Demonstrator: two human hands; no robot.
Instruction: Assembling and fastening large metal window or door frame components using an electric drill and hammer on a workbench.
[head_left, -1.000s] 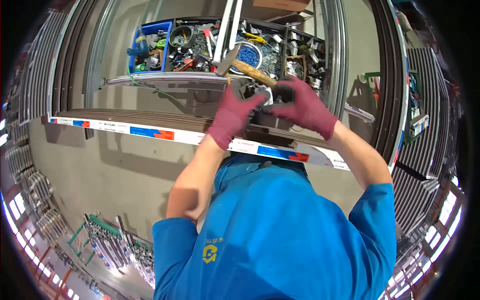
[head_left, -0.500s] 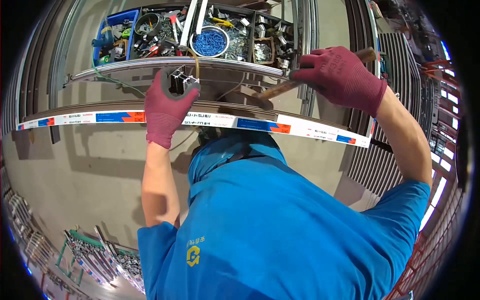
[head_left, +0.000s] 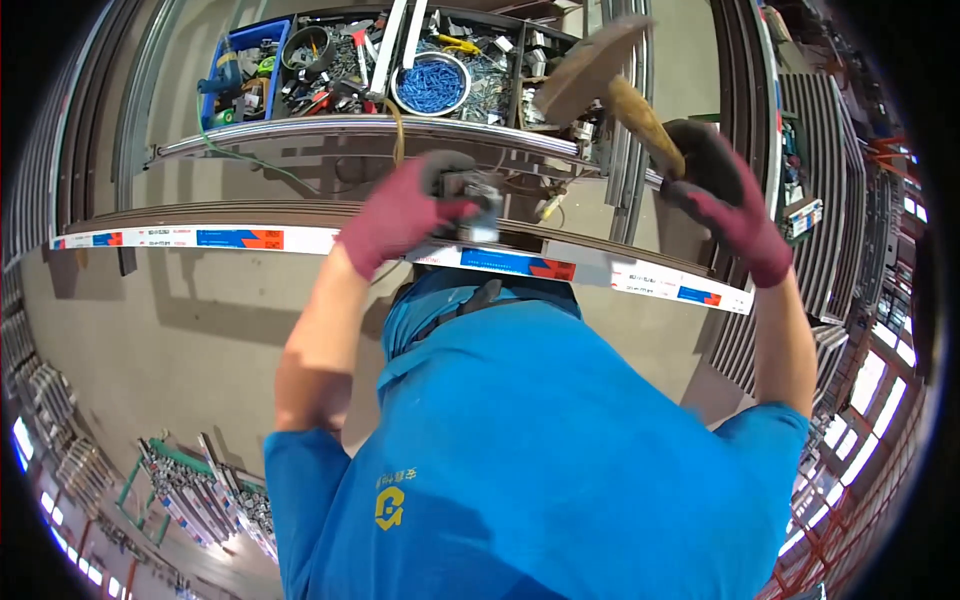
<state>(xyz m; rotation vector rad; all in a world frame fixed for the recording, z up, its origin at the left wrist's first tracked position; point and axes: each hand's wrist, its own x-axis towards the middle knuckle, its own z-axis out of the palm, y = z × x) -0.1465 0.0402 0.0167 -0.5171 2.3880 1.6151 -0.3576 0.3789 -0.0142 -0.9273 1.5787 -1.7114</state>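
Observation:
My left hand (head_left: pixel 405 208), in a maroon glove with dark palm and fingers, is closed around a small silvery metal bracket (head_left: pixel 484 208). The bracket is slightly blurred and sits over a long brown metal profile (head_left: pixel 290 213), whose near side carries white film with blue and red print. Whether it touches the profile I cannot tell. At the right, my gloved right hand (head_left: pixel 728 195) grips the wooden handle of a hammer (head_left: pixel 645 125). The hammer's broad head is smeared by motion and is raised past the profile, in front of the parts tray.
Beyond the profile, a dark divided tray (head_left: pixel 500 122) holds loose metal parts, tools and a bowl of blue plugs (head_left: pixel 432 84). A blue bin (head_left: pixel 272 28) with a power tool stands at its left. Two white strips (head_left: pixel 388 50) cross the tray. Long profiles (head_left: pixel 838 170) are stacked at right.
My left hand has moved right along the profile with the bracket. My right hand has turned, and the hammer's head has swung up and away from beside the profile. The view has shifted slightly.

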